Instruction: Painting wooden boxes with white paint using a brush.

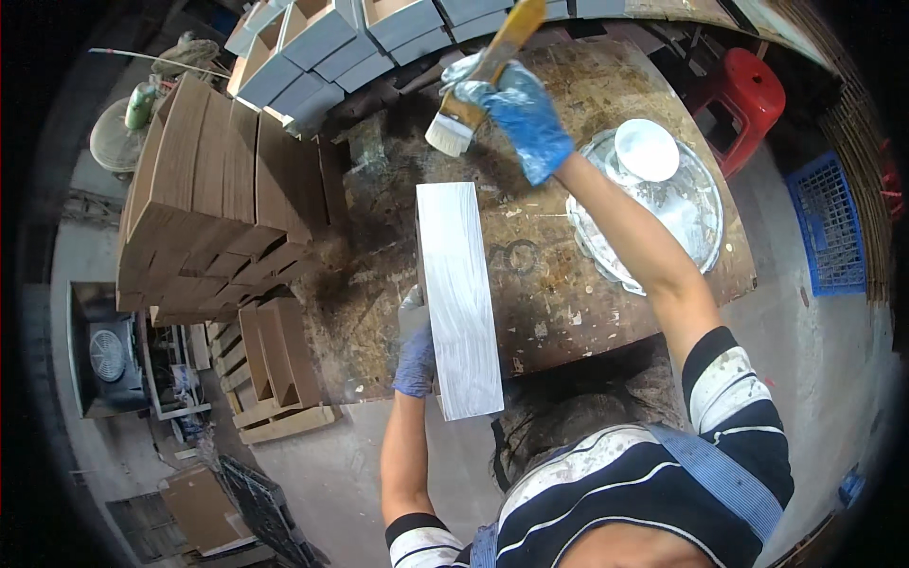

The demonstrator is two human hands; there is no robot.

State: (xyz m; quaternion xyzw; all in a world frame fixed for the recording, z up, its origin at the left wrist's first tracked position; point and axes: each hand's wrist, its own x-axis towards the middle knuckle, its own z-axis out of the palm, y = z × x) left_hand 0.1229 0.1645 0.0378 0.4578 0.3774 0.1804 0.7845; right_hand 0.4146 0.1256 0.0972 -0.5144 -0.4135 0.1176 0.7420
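Observation:
A long wooden box (461,303) stands near the table's front edge, and the face toward me is coated in streaky white paint. My left hand (415,348), in a paint-smeared purple glove, is closed on the box's left side; its fingertips are partly hidden. Above the far end of the box, my blue-gloved right hand (525,114) grips a wide paintbrush (449,135) with white bristles and a yellowish wooden handle. The bristles are apart from the box. To the right, a white bowl (648,150) sits on a round paint-covered tray (696,222).
Unpainted brown boxes (213,180) are stacked at the left of the worn wooden table (559,312). Several white-grey boxes (327,43) line the far side. Beyond the right edge are a red stool (748,99) and a blue plastic crate (827,225).

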